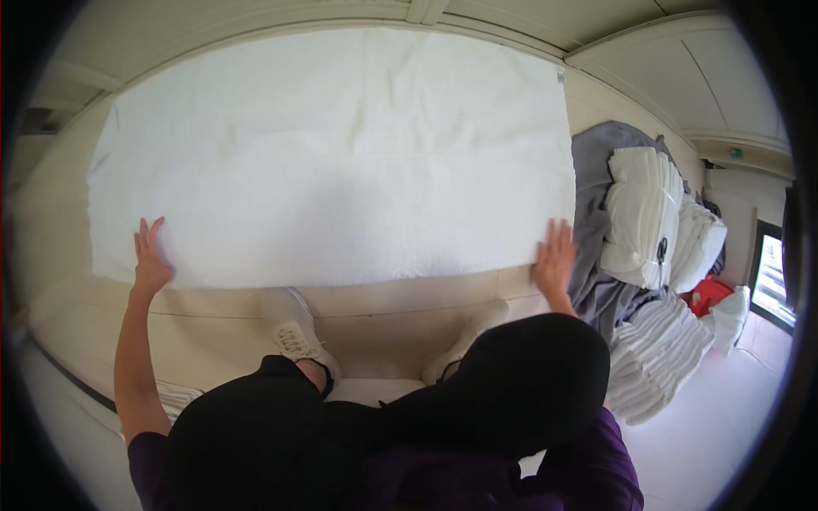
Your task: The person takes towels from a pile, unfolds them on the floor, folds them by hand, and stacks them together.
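Note:
A large white cloth [298, 204], perhaps a towel or sheet, lies spread flat in front of me with faint creases across it. At its near left corner my left hand [153, 260] rests on the edge, thumb and fingers stretched out. My right hand [555, 258] lies at the near right corner, fingers extended and slightly blurred. Neither hand grips the cloth. A small grey tag [561, 76] shows at the cloth's far right corner.
To the right, a grey cloth [592, 187] lies under a tied bundle of folded white cloths [639, 217]. A stack of folded white cloths [660, 358] sits nearer, beside a red item [705, 295]. My white shoes [298, 336] stand just below the cloth's near edge.

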Action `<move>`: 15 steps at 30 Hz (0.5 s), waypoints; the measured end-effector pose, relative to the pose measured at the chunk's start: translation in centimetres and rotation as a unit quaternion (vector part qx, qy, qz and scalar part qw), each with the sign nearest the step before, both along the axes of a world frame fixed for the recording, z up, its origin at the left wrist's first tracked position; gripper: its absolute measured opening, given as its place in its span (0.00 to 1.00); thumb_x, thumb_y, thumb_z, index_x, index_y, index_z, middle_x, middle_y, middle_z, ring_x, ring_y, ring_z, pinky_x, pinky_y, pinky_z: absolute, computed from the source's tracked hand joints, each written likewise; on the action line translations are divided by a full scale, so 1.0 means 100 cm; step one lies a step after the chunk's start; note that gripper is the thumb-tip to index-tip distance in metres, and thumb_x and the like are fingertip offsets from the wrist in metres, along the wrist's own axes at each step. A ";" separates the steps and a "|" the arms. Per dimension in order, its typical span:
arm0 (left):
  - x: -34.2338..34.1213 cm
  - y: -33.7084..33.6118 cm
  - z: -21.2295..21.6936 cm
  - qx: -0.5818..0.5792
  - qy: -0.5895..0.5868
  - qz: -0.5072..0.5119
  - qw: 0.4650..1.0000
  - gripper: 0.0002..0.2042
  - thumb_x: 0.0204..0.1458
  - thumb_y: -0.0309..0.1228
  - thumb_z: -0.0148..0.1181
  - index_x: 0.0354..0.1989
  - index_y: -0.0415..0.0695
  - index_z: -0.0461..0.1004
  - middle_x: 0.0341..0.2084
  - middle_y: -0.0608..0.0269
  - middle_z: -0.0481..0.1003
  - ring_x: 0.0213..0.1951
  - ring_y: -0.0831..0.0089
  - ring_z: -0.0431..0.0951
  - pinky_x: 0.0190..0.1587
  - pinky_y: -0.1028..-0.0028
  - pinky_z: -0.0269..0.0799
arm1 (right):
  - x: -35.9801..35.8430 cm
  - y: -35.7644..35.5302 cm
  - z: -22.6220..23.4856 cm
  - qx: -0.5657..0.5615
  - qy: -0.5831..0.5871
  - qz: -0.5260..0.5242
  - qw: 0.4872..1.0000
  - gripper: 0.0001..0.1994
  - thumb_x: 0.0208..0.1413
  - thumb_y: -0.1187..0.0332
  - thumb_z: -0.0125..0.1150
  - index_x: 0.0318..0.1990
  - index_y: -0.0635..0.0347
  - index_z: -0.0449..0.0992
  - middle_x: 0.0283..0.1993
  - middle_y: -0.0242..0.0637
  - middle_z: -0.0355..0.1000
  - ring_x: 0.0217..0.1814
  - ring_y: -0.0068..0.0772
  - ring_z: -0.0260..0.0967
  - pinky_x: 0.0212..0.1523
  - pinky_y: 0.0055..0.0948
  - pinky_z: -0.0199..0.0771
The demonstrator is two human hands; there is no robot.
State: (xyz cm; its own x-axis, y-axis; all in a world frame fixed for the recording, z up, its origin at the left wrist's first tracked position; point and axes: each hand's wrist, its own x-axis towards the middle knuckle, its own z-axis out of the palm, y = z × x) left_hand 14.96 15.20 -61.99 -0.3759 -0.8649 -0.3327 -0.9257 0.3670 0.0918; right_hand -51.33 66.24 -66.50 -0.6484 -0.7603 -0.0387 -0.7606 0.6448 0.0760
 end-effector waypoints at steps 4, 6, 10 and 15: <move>-0.042 -0.037 0.006 -0.100 0.024 -0.133 0.986 0.26 0.44 0.13 0.55 0.56 0.45 0.70 0.62 0.49 0.66 0.64 0.43 0.64 0.60 0.51 0.69 | -0.050 -0.029 0.012 -0.109 0.087 -0.029 0.990 0.18 0.61 0.71 0.55 0.59 0.57 0.69 0.66 0.51 0.64 0.65 0.56 0.62 0.62 0.50 0.64; -0.085 -0.040 -0.001 -0.106 0.196 -0.203 0.954 0.17 0.48 0.15 0.57 0.48 0.38 0.73 0.49 0.47 0.75 0.53 0.46 0.74 0.54 0.55 0.71 | -0.066 -0.068 0.028 -0.147 0.064 0.125 0.979 0.14 0.55 0.78 0.59 0.49 0.59 0.73 0.51 0.46 0.72 0.55 0.53 0.67 0.54 0.46 0.67; -0.144 -0.040 -0.012 -0.043 0.160 -0.196 0.966 0.11 0.50 0.21 0.62 0.42 0.42 0.75 0.45 0.55 0.74 0.51 0.53 0.73 0.51 0.56 0.69 | -0.074 -0.151 0.039 -0.121 -0.082 0.241 0.960 0.16 0.51 0.79 0.64 0.48 0.59 0.73 0.46 0.43 0.72 0.52 0.51 0.67 0.52 0.45 0.68; -0.143 -0.061 -0.023 -0.001 0.060 -0.135 0.989 0.16 0.40 0.37 0.73 0.35 0.49 0.75 0.40 0.63 0.69 0.49 0.59 0.68 0.50 0.56 0.64 | -0.107 -0.186 0.027 0.009 -0.173 0.220 0.960 0.27 0.36 0.71 0.79 0.47 0.55 0.72 0.43 0.39 0.72 0.47 0.48 0.67 0.49 0.43 0.69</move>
